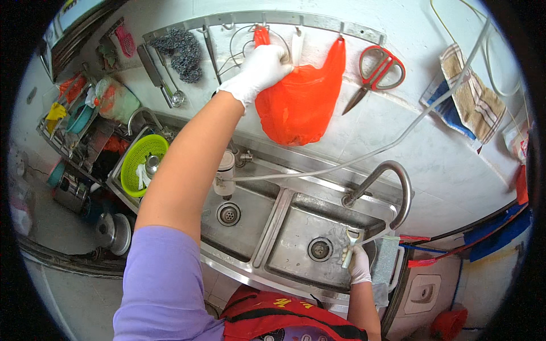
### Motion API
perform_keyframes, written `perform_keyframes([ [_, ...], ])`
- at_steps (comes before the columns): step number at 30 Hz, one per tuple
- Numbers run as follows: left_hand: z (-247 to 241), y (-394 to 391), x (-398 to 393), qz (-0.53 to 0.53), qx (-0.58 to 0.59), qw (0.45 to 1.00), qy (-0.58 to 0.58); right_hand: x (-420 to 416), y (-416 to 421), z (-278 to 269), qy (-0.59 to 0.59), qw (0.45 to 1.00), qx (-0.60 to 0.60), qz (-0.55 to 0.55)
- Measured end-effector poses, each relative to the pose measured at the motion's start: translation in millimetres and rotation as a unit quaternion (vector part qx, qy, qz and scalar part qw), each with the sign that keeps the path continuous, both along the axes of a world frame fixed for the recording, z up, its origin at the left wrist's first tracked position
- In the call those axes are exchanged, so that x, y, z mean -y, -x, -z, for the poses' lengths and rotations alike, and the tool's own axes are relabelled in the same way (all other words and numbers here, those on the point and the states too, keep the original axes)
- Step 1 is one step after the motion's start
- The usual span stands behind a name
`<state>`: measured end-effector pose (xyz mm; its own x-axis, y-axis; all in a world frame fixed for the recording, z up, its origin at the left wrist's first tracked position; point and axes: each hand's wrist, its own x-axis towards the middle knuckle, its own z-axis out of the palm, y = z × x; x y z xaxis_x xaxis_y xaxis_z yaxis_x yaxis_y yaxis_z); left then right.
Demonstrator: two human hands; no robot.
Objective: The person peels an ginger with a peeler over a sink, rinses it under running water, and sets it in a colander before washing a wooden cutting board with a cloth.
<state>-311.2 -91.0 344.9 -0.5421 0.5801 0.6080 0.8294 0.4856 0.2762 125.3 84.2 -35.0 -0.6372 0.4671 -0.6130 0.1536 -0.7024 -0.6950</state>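
My left hand (266, 70), in a white glove, reaches up to the metal hook rail (277, 17) on the wall. Its fingers are closed beside the red plastic bag (305, 106) hanging there; what they hold, if anything, is hidden. My right hand (357, 262), gloved too, is low at the right sink basin (294, 251) and grips a peeler (351, 245) with a pale handle. Water runs from the curved faucet (405, 192) close to that hand. Red-handled scissors (377, 74) hang right of the bag, and a white-handled tool (297, 44) hangs behind it.
A grey hose (341, 164) crosses over the left basin (251, 209). At left are a green colander (132, 170), a cleaver (153, 70), a ladle (177, 98) and a dark scouring mesh (183, 55). Cloths (471, 93) hang at right.
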Motion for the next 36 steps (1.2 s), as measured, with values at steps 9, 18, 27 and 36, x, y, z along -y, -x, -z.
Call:
perform_keyframes([
  [9,-7.7,-38.8,-3.5,0.011,-0.101,0.994,-0.040,-13.5,13.3,-19.3,0.081,0.996,-0.036,0.032],
  [18,254.9,-316.8,-83.1,0.152,0.732,0.664,0.016,-32.4,-1.9,-39.5,0.079,0.994,-0.068,0.027],
  [27,338.7,-346.4,-184.6,0.206,0.843,0.471,-0.160,-95.2,-57.9,-45.5,0.014,0.997,-0.024,0.073],
  [36,304.2,-338.8,-108.5,0.122,0.587,0.796,0.086,-151.9,49.2,-9.7,-0.149,0.988,-0.029,-0.041],
])
